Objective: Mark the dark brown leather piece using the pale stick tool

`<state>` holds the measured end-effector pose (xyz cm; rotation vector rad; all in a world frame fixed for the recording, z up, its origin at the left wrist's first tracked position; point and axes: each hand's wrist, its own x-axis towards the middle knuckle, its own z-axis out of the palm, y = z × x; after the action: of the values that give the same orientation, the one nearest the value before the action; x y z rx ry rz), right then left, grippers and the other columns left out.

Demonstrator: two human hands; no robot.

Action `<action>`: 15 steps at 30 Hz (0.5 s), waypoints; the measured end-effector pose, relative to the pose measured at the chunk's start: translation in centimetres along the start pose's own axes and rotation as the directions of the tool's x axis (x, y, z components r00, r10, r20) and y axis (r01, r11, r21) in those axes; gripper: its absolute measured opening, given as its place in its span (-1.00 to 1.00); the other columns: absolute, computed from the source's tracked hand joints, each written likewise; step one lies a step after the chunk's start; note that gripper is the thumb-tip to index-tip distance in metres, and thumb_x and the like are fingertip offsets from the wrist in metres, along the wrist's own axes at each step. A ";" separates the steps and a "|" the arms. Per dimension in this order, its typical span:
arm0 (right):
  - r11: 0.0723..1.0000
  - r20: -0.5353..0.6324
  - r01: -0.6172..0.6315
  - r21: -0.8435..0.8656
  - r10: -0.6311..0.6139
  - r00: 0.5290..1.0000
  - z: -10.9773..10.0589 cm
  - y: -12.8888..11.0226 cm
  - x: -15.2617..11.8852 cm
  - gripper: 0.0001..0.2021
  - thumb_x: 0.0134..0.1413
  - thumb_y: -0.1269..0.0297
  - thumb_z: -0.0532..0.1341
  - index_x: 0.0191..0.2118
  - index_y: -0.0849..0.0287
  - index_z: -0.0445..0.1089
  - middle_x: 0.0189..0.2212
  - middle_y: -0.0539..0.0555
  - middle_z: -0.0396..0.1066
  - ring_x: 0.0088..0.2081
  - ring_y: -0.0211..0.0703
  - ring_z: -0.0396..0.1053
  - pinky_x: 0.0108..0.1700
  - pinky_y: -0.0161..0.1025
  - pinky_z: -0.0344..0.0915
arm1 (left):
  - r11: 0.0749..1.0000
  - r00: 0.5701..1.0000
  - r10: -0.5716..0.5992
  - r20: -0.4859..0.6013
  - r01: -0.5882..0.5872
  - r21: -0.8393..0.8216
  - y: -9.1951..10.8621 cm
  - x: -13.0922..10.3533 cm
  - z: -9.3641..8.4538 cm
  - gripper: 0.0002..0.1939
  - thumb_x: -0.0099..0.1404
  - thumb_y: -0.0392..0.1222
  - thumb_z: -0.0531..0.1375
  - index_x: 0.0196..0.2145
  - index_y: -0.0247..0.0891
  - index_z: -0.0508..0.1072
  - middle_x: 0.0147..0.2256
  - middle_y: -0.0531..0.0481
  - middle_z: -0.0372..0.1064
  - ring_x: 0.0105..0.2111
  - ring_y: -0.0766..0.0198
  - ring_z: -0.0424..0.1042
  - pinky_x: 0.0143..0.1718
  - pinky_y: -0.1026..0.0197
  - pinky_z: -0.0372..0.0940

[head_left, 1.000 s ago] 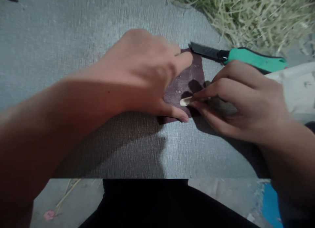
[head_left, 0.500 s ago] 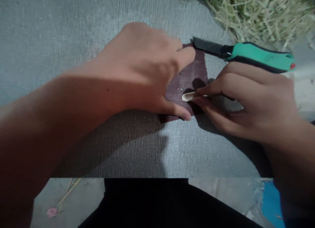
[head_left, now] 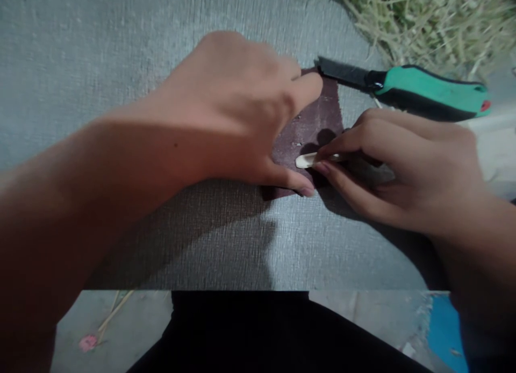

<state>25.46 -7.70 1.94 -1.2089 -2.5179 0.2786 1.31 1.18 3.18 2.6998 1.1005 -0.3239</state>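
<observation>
A piece of dark reddish-brown sandpaper (head_left: 308,127) lies on the grey table. My left hand (head_left: 250,104) spans it, thumb on the near edge and fingers toward the far edge, holding it down. Between the thumb and fingertips of my right hand (head_left: 407,163) is a small, pale, thin piece with a rounded end (head_left: 305,160), like a bit of wood or bamboo. That end is against or just over the sandpaper; its rear part is mostly hidden by my fingers. A folding saw or knife with a green and black handle (head_left: 435,91) rests beyond my right hand, its dark blade tip at the sandpaper's far corner.
A heap of pale green shavings (head_left: 427,23) covers the far right of the table (head_left: 100,45). A whitish object (head_left: 497,152) sits at the right edge. Below the table's front edge are my dark-clothed legs (head_left: 242,335), thin sticks and a blue patch (head_left: 443,327) on the floor.
The pale piece and my right fingertips have shifted slightly left over the sandpaper. The left hand keeps its place on the sheet. The view has moved a little.
</observation>
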 end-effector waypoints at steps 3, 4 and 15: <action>0.999 -0.010 0.053 0.007 -0.053 0.999 0.1 0.3 0.1 -0.87 0.39 0.19 0.32 -0.09 0.12 0.46 -0.23 0.01 0.49 -0.28 -0.31 0.42 -0.32 -0.25 0.16 | 0.999 1.000 0.006 -0.015 -0.006 0.041 0.0 0.0 -0.1 0.20 0.04 0.85 0.19 0.24 -0.23 0.49 -0.13 -0.15 0.48 0.02 -0.14 0.54 0.17 -0.13 0.37; 0.996 -0.018 0.090 0.015 -0.090 0.996 0.1 0.4 0.2 -0.85 0.37 0.17 0.34 -0.09 0.12 0.46 -0.24 0.01 0.48 -0.29 -0.32 0.42 -0.33 -0.25 0.14 | 0.998 1.000 0.011 -0.020 -0.010 0.061 0.0 0.0 -0.1 0.21 0.03 0.86 0.18 0.23 -0.23 0.49 -0.16 -0.13 0.47 -0.02 -0.11 0.55 0.12 -0.11 0.39; 0.995 0.000 -0.039 -0.088 0.039 0.999 0.0 -0.8 -0.2 -0.79 0.51 0.08 0.23 -0.12 0.10 0.46 -0.30 0.03 0.44 -0.34 -0.30 0.32 -0.31 -0.23 0.08 | 0.998 0.999 0.023 -0.025 -0.021 0.056 0.3 -0.2 -0.3 0.13 0.11 0.78 0.21 0.29 -0.19 0.48 -0.16 -0.17 0.51 -0.03 -0.09 0.54 0.14 -0.08 0.36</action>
<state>24.97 -8.34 2.18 -1.2924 -2.5338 0.1798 1.42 0.89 3.54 2.7702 1.0833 -0.3216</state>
